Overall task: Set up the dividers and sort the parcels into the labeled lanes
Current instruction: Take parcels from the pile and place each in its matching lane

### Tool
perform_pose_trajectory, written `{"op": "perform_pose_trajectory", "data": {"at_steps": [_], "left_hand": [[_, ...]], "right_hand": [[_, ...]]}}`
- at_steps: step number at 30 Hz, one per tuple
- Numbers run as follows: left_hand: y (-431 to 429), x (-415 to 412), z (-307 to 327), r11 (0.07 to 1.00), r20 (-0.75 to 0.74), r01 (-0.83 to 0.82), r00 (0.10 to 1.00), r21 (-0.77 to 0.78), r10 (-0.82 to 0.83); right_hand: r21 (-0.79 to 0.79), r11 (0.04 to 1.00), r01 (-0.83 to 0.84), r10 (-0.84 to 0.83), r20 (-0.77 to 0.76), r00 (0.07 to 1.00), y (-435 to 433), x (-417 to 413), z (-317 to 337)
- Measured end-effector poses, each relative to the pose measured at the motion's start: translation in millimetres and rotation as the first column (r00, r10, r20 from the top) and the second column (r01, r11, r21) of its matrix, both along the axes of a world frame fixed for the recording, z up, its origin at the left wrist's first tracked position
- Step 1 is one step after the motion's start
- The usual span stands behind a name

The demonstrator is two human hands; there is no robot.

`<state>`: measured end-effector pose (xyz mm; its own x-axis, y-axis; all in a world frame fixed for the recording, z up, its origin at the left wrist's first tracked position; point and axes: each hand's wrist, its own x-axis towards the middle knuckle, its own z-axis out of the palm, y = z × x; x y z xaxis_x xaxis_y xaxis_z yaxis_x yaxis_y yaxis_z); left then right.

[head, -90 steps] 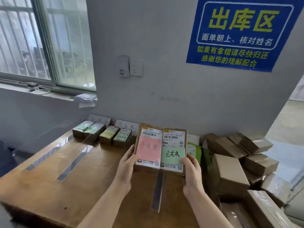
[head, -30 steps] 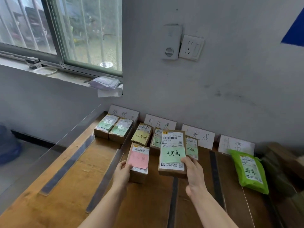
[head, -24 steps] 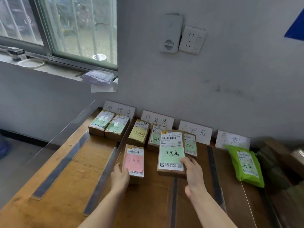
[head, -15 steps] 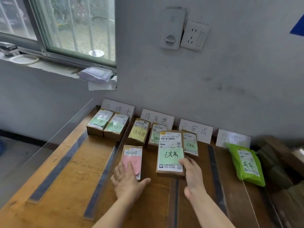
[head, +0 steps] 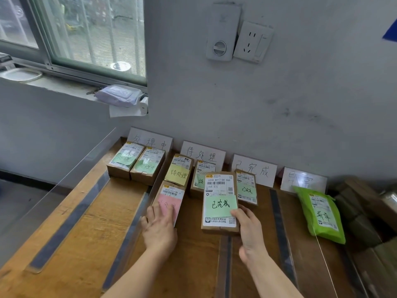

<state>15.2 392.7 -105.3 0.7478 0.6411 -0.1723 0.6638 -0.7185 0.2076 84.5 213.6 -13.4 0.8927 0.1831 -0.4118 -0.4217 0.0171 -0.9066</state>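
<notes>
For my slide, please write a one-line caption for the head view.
Left hand rests on the pink-note parcel; right hand holds the green-note parcel.

The surface (head: 90, 229) is worn, matt wood. Clear glossy plastic dividers (head: 131, 231) stand on it; brown cardboard parcels (head: 219, 203) carry paper labels, beside a glossy green plastic mailer (head: 322, 214).

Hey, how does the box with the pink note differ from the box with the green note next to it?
The pink-note box lies flat under straight fingers of the left hand; the green-note box is gripped at its near corner by the right hand. The green-note box looks larger than the pink-note box. Both are brown cardboard with white shipping labels.
</notes>
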Motion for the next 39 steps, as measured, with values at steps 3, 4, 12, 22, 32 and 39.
{"op": "perform_pose_trajectory", "data": {"at_steps": [3, 4, 12, 22, 32, 39], "left_hand": [[-1, 1, 0, 1.0, -0.011, -0.003, 1.0, 0.008, 0.003], [-1, 2, 2, 1.0, -0.018, -0.006, 1.0, 0.002, 0.006], [-33, 27, 54, 0.99, 0.244, 0.11, 0.966, -0.084, -0.087], [-157, 79, 91, 0.782, 0.495, 0.475, 0.832, -0.404, -0.249], [-201, 149, 62, 0.793, 0.429, 0.349, 0.895, -0.499, -0.123], [-189, 184, 37, 0.914, 0.183, 0.377, 0.919, -0.148, -0.349]], "right_hand": [[-0.006, 1.0, 0.015, -0.014, 0.011, 1.0, -4, 3, -1], [-0.006, 1.0, 0.021, -0.021, 0.015, 1.0, -6, 4, -2], [0.007, 0.991, 0.132, -0.132, 0.031, 0.991, -39, 17, -6], [0.023, 0.929, 0.37, -0.369, -0.045, 0.928, -98, 58, -22], [-0.014, 0.968, 0.249, -0.248, -0.167, 0.954, -129, 126, -38], [-0.033, 0.956, 0.292, -0.293, -0.165, 0.942, -119, 160, -62]]}}
